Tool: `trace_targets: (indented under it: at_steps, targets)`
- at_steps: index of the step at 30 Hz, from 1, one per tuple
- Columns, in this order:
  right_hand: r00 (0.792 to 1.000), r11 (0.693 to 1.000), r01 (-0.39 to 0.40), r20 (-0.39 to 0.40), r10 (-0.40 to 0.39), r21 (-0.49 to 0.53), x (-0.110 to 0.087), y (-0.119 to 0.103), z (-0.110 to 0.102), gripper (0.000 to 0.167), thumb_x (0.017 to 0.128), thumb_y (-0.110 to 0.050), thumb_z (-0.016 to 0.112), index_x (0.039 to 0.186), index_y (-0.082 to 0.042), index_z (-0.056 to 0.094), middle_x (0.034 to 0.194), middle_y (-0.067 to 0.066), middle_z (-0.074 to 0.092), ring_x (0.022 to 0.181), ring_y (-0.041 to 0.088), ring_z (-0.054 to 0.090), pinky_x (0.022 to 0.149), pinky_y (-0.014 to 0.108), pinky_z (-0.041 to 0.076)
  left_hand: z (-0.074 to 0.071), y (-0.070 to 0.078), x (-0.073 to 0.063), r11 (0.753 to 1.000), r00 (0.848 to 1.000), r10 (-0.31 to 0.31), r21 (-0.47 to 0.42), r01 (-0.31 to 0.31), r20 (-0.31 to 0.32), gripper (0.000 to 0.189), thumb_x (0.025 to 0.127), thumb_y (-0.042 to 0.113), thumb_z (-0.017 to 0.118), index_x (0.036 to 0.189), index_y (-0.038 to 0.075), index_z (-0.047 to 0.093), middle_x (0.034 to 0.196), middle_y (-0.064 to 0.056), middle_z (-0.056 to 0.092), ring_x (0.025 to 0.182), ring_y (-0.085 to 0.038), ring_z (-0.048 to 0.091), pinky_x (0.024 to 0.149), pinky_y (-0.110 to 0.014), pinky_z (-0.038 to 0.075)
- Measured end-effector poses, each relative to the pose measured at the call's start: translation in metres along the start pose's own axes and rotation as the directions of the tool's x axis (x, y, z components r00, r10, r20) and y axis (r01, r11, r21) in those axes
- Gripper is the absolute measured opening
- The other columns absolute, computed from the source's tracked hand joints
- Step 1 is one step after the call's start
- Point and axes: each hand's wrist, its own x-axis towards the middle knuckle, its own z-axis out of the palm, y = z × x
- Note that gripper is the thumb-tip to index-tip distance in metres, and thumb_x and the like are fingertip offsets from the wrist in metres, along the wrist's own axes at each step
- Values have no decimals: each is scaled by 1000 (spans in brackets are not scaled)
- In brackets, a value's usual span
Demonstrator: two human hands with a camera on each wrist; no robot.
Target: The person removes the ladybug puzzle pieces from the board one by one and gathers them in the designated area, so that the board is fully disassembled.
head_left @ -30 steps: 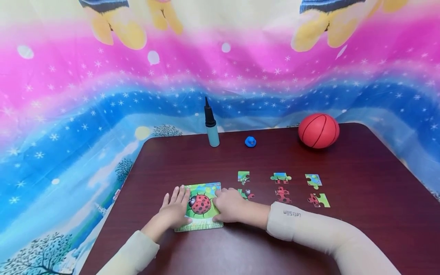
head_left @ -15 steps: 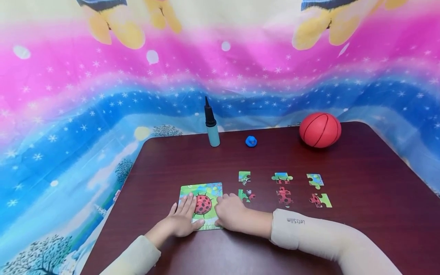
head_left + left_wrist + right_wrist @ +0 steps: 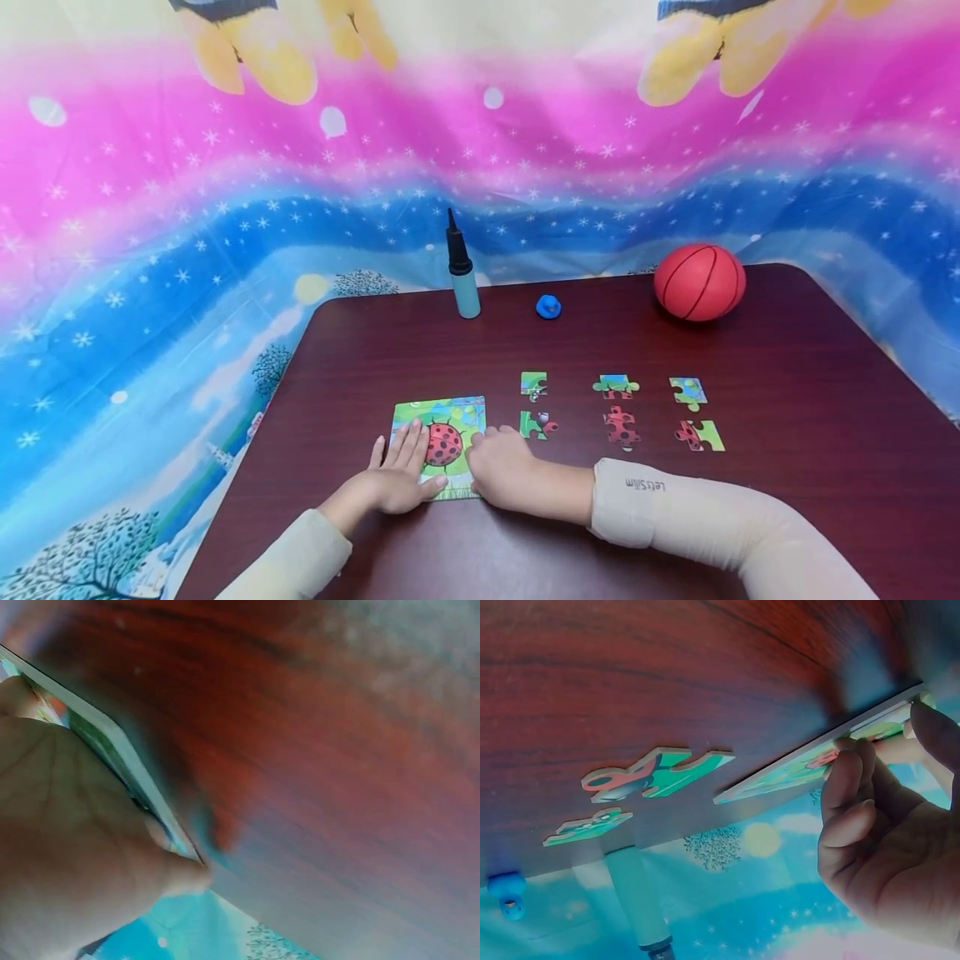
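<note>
A square ladybug picture puzzle in a thin board (image 3: 450, 409) lies flat on the table in the head view. My left hand (image 3: 399, 477) rests on its left part, fingers straight and slightly spread, thumb along the near side. In the left wrist view, the palm (image 3: 75, 832) covers much of the board's raised edge (image 3: 112, 739). At the right side, my right hand (image 3: 504, 468) has its fingers curled onto the board's margin. The right wrist view shows the curled fingers (image 3: 847, 787) against the picture face of the puzzle (image 3: 780, 776), thumb near the far corner.
Right of the board, several loose puzzle pieces lie in two rows, among them a green one (image 3: 534, 426) and a red spotted one (image 3: 621, 427). Farther back stand a hand pump (image 3: 465, 287), a small blue duck (image 3: 548, 307) and a red ball (image 3: 700, 282). A printed curtain (image 3: 480, 150) hangs behind.
Over the first half second, my left hand slid right, farther onto the ladybug picture, and the board's loose-looking near edge became even. Since then both hands have stayed nearly still.
</note>
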Motion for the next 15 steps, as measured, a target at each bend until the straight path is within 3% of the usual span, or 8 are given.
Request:
trace_targets:
  at_steps: [7,15]
  targets:
    - [999,999,-28,36,27,27,2,0,0,37,79,-45,71,101,-16,69,84,-2,58,74,15,54,64,29,44,-9,-3,0,995,995,25,-100,-16,92,93,89,71,28,151,10,-6,155,-4,-22,139,-24,-25,106,-55,-17]
    - [998,997,-49,35,47,56,3,0,-3,43,77,-43,72,106,-12,65,87,0,55,74,15,54,63,29,45,-11,-8,1,986,992,59,-165,-40,110,87,93,60,34,151,12,-9,153,-1,-26,137,-21,-31,105,-55,-19]
